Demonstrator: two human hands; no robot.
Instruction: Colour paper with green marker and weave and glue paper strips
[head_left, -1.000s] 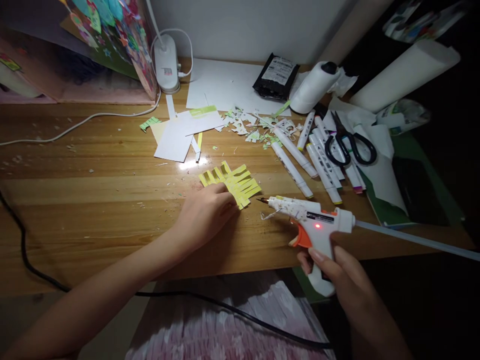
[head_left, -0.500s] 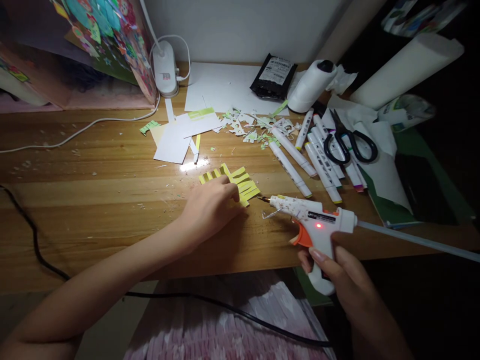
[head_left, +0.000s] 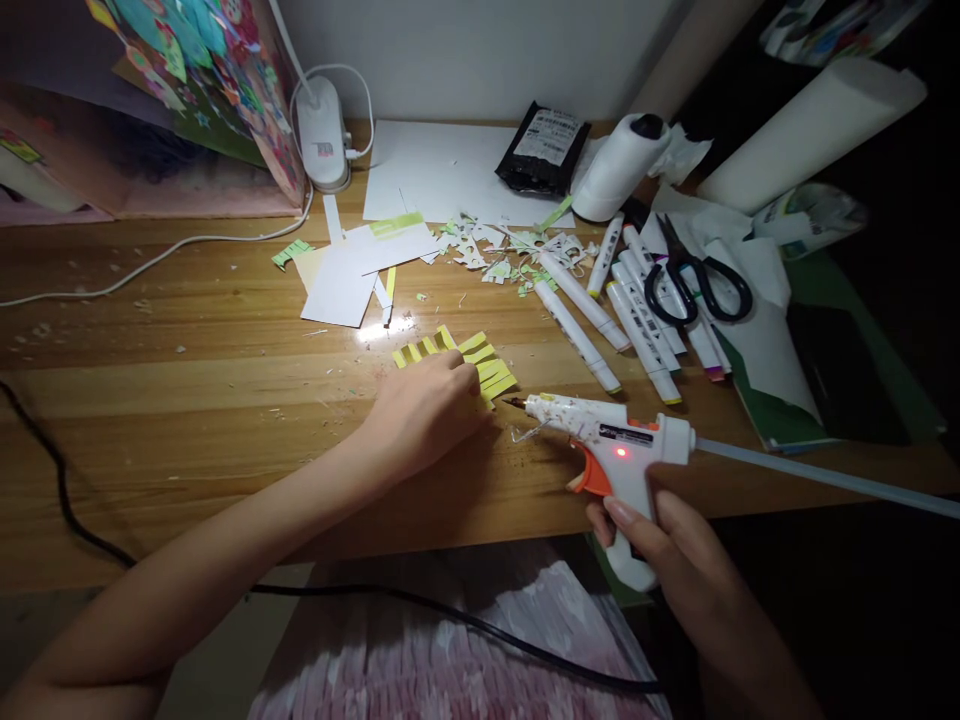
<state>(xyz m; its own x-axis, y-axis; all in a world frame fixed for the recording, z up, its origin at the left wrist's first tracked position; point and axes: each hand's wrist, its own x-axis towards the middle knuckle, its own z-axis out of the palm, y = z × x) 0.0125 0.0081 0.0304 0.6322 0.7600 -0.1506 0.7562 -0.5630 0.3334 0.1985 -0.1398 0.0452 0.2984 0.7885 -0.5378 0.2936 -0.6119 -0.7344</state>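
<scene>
My left hand (head_left: pixel 431 410) is closed at the yellow fringed paper (head_left: pixel 495 372), its fingers bent over the near edge and partly hidden behind the knuckles. Cut strips of the paper fan out to both sides of the hand. In my right hand (head_left: pixel 667 545) is a white glue gun (head_left: pixel 634 440) with an orange trigger and a lit red light. The gun's metal nozzle points left, close beside the paper's right lower edge. From its back a long clear glue stick (head_left: pixel 810 470) sticks out.
Markers (head_left: pixel 577 335) and black-handled scissors (head_left: pixel 697 275) lie to the right. Farther back are paper scraps (head_left: pixel 480 245), white paper pieces (head_left: pixel 341 280), a black packet (head_left: pixel 544 150) and a white power strip (head_left: pixel 322 140). A black cable (head_left: pixel 450 620) crosses the lap.
The glue gun in my right hand has shifted left, its nozzle now nearer my left hand. My left hand stays at the yellow paper. The whole view has shifted slightly.
</scene>
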